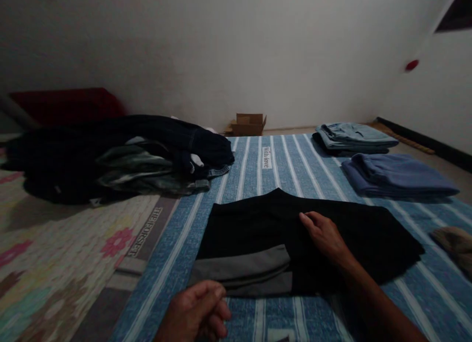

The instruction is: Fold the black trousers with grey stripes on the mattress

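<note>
A folded black garment [258, 224] with a grey panel [239, 265] is spread flat in front of me, perhaps shorts or trousers. My right hand [326, 236] rests on its middle, fingers stretched out to the left and holding nothing. At its near left corner is my left hand [201, 307], with curled fingers and the thumb pressed against them. Whether the left fingers pinch the garment's edge is hidden. Under the garment lies a blue cloth with white stripes [173, 263].
Folded blue trousers [398, 174] and a light-blue folded stack [354, 135] lie to the right. A heap of dark clothes [147, 135] sits at the left, on a flowered cover [73, 233]. A cardboard box [250, 124] stands by the wall. A brown item [455, 243] is at the right edge.
</note>
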